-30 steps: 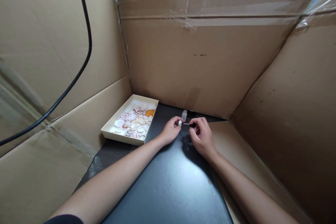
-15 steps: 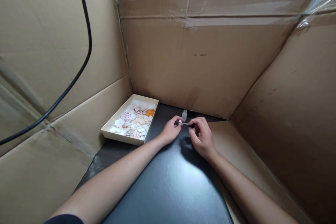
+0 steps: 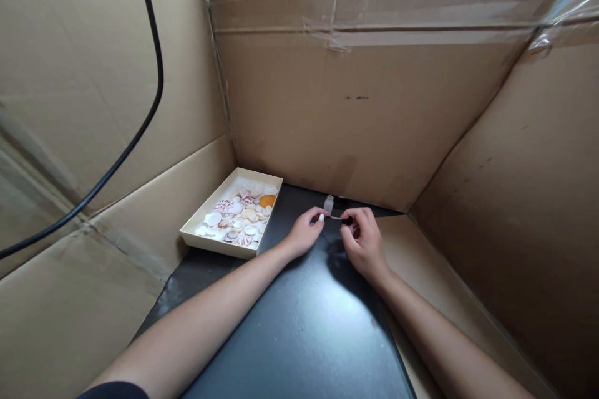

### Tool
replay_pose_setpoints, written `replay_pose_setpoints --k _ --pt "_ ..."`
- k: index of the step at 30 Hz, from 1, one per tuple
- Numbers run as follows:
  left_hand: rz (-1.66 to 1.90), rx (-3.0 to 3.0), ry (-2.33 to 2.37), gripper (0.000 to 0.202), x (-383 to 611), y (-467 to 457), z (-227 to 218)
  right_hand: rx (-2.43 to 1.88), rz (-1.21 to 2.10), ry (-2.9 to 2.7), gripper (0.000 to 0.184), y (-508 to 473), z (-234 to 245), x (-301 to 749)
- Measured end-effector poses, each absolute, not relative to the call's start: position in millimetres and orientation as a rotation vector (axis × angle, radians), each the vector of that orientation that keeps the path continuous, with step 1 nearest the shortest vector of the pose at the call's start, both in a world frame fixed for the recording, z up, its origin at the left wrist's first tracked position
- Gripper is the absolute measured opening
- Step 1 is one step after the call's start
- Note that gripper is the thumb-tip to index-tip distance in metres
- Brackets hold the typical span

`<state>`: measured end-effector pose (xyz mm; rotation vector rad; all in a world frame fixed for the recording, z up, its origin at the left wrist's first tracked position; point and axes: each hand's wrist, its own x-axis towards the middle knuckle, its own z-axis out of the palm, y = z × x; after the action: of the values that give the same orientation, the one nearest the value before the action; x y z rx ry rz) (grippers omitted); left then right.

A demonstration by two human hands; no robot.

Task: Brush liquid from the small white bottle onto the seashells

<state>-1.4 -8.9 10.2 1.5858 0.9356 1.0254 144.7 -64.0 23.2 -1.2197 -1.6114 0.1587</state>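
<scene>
My left hand (image 3: 303, 235) is closed in a pinch on a small white shell (image 3: 321, 217). Opposite it, my right hand (image 3: 365, 244) grips the black cap (image 3: 347, 221) of a thin applicator stick (image 3: 336, 218). The stick points left, its tip a short way off the shell. Just beyond my left fingertips stands a small translucent bottle (image 3: 329, 205), upright and without a cap. The stick's exact tip is too small to make out.
A shallow cream box (image 3: 219, 248) of assorted shells, with an orange piece among them, sits left on the dark table (image 3: 299, 324). Cardboard walls (image 3: 318, 124) enclose the space. A black cable (image 3: 156, 87) hangs at the left.
My right hand has moved slightly right, drawing the applicator's tip away from the white shell. My left hand stays almost in place with the shell.
</scene>
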Motion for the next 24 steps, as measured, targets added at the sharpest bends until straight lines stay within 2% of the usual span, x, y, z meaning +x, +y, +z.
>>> replay_pose_setpoints --k 24 --pt "1.001 1.548 0.964 0.022 -1.0 -8.8 10.3 -1.172 0.184 -1.671 0.014 -64.2 22.0 143.5"
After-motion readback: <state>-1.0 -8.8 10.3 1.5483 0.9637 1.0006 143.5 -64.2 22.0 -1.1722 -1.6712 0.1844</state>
